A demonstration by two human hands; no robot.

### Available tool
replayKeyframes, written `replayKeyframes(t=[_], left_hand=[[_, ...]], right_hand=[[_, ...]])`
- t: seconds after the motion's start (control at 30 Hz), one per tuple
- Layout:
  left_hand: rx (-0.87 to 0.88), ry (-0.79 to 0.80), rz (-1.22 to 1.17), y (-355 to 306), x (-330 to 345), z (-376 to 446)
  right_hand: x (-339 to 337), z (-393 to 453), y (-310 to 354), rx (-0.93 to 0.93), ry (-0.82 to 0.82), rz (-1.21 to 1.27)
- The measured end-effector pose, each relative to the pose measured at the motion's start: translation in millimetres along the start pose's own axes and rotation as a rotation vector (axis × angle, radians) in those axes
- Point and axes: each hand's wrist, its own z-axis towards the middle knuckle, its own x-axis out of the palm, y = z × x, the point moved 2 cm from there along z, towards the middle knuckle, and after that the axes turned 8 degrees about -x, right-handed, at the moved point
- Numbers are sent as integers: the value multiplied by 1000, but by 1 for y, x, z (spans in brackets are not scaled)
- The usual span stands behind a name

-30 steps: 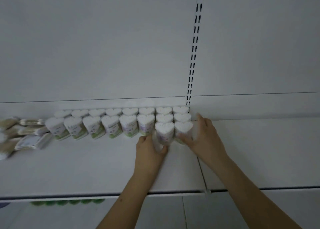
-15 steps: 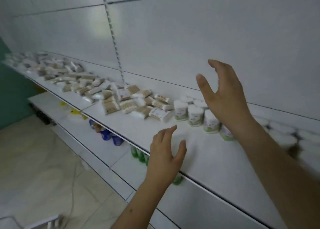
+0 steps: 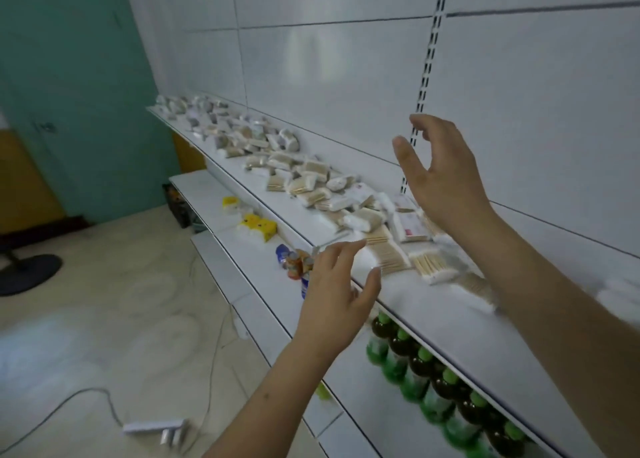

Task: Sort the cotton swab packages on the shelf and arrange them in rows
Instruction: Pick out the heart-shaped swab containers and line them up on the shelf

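Note:
Loose cotton swab packages point(image 3: 311, 184) lie in a jumbled pile along the white shelf point(image 3: 436, 315), running away to the far left end. A flat pack of wooden-stick swabs point(image 3: 433, 267) lies nearest, between my arms. My left hand point(image 3: 337, 302) hovers at the shelf's front edge with fingers spread, holding nothing. My right hand point(image 3: 440, 177) is raised above the pile in front of the back panel, fingers loosely spread and empty. My right forearm hides the shelf to the right.
Green-capped bottles point(image 3: 433, 381) line the shelf below. Small cans point(image 3: 296, 262) and yellow packages point(image 3: 256, 227) sit on lower shelves further left. A power strip point(image 3: 156, 430) and cables lie on the tiled floor. A slotted upright point(image 3: 427, 59) runs up the back panel.
One second ago both hands were at the heart-shaped containers in the rows. They have let go, and my view has swung left along the shelf to the unsorted pile.

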Motion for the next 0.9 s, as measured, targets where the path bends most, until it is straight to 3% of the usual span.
replayKeyframes(t=[0.43, 0.77, 0.9], left_hand=[[-89, -71, -31, 122, -55, 135], [-71, -107, 22, 231, -84, 334], [-119, -129, 29, 278, -93, 406]], right_hand=[[168, 141, -16, -15, 40, 71], [330, 289, -73, -45, 96, 75], [393, 335, -102, -32, 229, -33]])
